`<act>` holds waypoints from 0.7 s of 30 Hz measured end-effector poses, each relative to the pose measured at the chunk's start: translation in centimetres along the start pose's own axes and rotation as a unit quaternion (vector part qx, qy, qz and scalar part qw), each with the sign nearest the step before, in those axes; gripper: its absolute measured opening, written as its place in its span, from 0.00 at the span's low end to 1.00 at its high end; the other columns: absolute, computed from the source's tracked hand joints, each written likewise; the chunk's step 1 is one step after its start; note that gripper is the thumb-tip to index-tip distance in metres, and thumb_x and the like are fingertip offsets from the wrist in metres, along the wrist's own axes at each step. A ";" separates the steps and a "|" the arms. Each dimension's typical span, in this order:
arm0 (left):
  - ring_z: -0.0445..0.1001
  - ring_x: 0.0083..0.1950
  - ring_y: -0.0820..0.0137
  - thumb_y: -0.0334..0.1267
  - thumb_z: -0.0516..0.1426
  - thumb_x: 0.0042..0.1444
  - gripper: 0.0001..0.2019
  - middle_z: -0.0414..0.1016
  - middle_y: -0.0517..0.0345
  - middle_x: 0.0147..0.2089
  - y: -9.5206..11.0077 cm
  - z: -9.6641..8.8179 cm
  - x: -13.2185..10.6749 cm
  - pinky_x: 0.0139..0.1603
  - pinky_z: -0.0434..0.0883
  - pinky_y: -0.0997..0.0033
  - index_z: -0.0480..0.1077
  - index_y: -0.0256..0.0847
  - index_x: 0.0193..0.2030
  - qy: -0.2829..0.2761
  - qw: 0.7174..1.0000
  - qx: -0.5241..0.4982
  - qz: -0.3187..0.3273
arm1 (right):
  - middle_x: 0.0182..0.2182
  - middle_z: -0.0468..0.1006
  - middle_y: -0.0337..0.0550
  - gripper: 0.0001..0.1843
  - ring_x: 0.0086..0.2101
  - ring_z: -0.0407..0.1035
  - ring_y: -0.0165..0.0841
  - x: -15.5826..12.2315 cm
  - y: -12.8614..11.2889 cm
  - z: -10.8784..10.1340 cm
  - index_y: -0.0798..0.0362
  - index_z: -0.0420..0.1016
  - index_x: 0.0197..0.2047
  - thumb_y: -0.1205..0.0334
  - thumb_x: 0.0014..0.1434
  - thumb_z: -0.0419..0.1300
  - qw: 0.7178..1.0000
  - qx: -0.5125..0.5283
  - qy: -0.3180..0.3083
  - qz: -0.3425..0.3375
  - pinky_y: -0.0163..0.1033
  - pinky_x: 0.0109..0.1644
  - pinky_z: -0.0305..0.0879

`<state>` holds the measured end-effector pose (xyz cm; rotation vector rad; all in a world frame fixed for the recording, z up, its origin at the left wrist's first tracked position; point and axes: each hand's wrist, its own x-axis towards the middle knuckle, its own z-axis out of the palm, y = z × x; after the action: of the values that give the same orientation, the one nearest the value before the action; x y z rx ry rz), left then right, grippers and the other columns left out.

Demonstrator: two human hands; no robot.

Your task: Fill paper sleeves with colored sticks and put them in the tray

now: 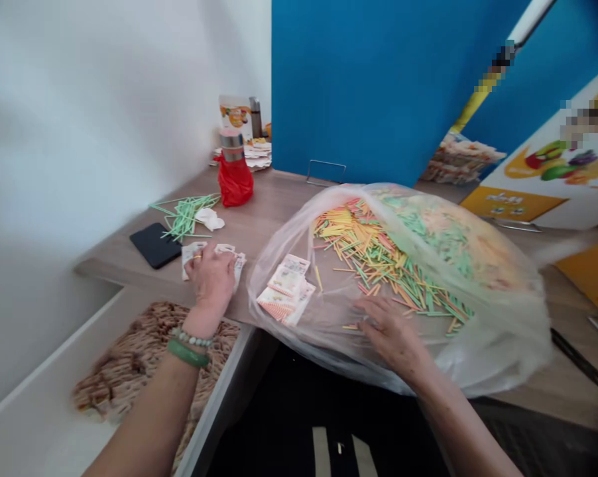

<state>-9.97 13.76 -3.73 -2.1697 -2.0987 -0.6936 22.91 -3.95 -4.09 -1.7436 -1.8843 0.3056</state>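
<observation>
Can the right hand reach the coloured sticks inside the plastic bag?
Probably yes: the right hand sits at the open mouth of the plastic bag, and sticks lie just past it, nothing between.

We see bright, even light with soft shadows. The plastic bag (508,331) by our right hand (389,333) shines a little. Far from our hands, edges look blurry and bent.
</observation>
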 end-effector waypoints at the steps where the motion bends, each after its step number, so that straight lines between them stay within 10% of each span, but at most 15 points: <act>1: 0.62 0.62 0.48 0.40 0.49 0.66 0.16 0.67 0.42 0.64 -0.3 0.3 0.3 0.60 0.58 0.45 0.77 0.38 0.44 -0.019 0.999 0.028 0.019 | 0.50 0.78 0.51 0.17 0.52 0.69 0.44 -0.1 -0.1 -0.1 0.53 0.77 0.49 0.66 0.59 0.53 0.999 -0.037 -0.014 -0.010 0.51 0.60 0.61; 8: 0.60 0.66 0.46 0.40 0.46 0.68 0.21 0.60 0.35 0.68 0.7 -0.8 -0.3 0.64 0.54 0.41 0.67 0.34 0.61 0.043 0.994 0.078 0.059 | 0.42 0.78 0.48 0.10 0.46 0.67 0.41 -0.3 -1.3 -0.9 0.52 0.76 0.39 0.69 0.64 0.53 0.969 -0.213 -0.126 0.007 0.44 0.52 0.59; 15: 0.73 0.53 0.57 0.40 0.48 0.68 0.17 0.76 0.49 0.56 7.6 -2.0 -6.8 0.55 0.66 0.58 0.78 0.43 0.42 -0.037 0.966 -0.047 0.253 | 0.43 0.76 0.47 0.09 0.45 0.66 0.40 -0.3 -1.2 -0.6 0.52 0.74 0.39 0.67 0.67 0.53 0.958 -0.248 -0.146 0.004 0.42 0.51 0.57; 21: 0.75 0.49 0.49 0.45 0.52 0.65 0.19 0.77 0.39 0.50 9.5 -1.4 -5.3 0.49 0.69 0.52 0.73 0.35 0.53 -0.142 0.982 0.055 0.109 | 0.39 0.76 0.47 0.13 0.43 0.67 0.40 -0.7 1.0 -0.3 0.53 0.74 0.38 0.74 0.65 0.50 0.961 -0.259 -0.100 -0.013 0.44 0.50 0.58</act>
<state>-1.22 7.49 -1.69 -2.5077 -1.9118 -0.2553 23.95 -4.56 -4.51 -2.0811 -2.2794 -0.0350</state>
